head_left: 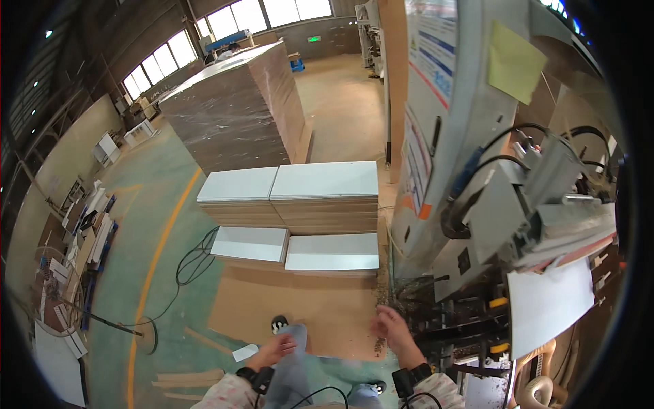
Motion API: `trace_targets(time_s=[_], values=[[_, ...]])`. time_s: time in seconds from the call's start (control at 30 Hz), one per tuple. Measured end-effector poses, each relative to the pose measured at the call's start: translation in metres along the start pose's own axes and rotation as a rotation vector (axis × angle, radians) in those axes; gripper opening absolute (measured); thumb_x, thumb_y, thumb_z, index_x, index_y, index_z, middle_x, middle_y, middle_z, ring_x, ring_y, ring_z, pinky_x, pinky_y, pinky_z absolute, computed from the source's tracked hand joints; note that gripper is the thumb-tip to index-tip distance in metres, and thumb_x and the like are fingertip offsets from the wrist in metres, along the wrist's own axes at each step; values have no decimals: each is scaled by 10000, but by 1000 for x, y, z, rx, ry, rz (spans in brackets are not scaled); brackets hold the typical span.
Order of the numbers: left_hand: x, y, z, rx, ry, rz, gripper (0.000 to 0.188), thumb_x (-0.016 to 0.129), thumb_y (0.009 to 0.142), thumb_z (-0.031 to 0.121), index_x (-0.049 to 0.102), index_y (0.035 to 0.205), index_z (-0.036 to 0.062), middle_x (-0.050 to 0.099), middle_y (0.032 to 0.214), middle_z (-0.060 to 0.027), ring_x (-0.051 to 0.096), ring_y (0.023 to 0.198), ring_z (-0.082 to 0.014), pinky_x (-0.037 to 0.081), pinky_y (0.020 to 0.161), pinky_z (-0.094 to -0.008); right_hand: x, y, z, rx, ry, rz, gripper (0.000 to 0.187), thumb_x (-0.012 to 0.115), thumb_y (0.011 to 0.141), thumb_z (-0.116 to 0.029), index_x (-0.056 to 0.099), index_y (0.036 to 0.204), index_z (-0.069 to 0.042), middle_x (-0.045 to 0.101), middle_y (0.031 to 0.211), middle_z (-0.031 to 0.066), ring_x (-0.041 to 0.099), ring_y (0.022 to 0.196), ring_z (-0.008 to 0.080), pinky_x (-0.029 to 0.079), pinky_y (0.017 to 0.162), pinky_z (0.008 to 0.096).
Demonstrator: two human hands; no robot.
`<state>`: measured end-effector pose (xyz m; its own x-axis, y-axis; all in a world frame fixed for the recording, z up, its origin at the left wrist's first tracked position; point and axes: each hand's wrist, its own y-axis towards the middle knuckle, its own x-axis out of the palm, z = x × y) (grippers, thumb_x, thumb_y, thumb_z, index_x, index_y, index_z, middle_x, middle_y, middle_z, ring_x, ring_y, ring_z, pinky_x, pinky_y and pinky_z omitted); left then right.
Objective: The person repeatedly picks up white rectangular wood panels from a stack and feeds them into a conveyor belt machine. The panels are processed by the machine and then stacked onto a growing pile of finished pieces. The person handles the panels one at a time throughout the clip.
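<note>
Low in the head view, my left hand point(276, 351) hangs over my trouser leg, its fingers loosely stretched and nothing seen in them. A small white piece point(245, 352) lies just beside its wrist, apparently on the floor. My right hand point(395, 328) is raised beside the machine's base, fingers apart and slightly bent, holding nothing that I can see. Ahead of both hands, a brown board point(293, 300) covers the floor. Beyond its far edge lie two low stacks of white panels point(332, 252) point(250, 244). Taller white-topped stacks point(323, 180) point(238, 184) stand behind these.
A grey machine point(436, 225) with cables rises on the right, a white panel point(552, 307) at its side. Farther back stands a large wrapped pallet stack point(231, 102). A black cable point(194, 259) loops across the green floor; brown strips point(187, 377) lie at lower left.
</note>
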<state>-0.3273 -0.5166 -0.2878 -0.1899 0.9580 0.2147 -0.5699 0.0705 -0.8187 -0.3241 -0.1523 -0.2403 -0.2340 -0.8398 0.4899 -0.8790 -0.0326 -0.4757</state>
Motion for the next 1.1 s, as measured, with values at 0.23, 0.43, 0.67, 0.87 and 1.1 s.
trace_targets(time_s=[0.23, 0.43, 0.67, 0.87, 1.1], values=[[-295, 115, 116, 158, 160, 614, 307, 532, 828, 249, 457, 1045, 45, 495, 883, -127, 555, 763, -286, 485, 618, -403, 62, 132, 103, 292, 105, -69, 597, 422, 895, -133, 59, 1370, -124, 553, 976, 200, 606, 807, 272, 526, 685, 361], [-492, 321, 267, 186, 950, 843, 366, 564, 784, 279, 561, 1034, 10, 596, 946, -164, 593, 806, -288, 470, 665, -409, 173, 311, 209, 456, 88, 125, 659, 450, 890, -142, 5, 1374, -185, 546, 996, 199, 603, 820, 264, 521, 703, 371], [-564, 502, 389, 332, 1074, 776, 580, 617, 748, 318, 470, 1168, -53, 528, 1121, -242, 494, 1085, -318, 385, 907, -385, 276, 531, 346, 353, 95, 326, 764, 523, 850, -129, -26, 1378, -192, 531, 936, 127, 582, 766, 212, 504, 691, 349], [-581, 592, 394, 462, 1095, 933, 611, 643, 741, 330, 465, 1140, -97, 545, 1089, -241, 508, 1054, -320, 382, 895, -366, 303, 598, 369, 384, 29, 508, 791, 568, 807, -132, 27, 1384, -159, 509, 916, 87, 551, 744, 176, 499, 690, 329], [-561, 618, 409, 223, 693, 624, 431, 619, 773, 375, 535, 903, -27, 511, 732, -53, 491, 664, -187, 400, 597, -326, 305, 604, 411, 166, -444, 455, 767, 579, 785, -106, 94, 1379, -132, 469, 920, 75, 519, 762, 147, 456, 611, 292]])
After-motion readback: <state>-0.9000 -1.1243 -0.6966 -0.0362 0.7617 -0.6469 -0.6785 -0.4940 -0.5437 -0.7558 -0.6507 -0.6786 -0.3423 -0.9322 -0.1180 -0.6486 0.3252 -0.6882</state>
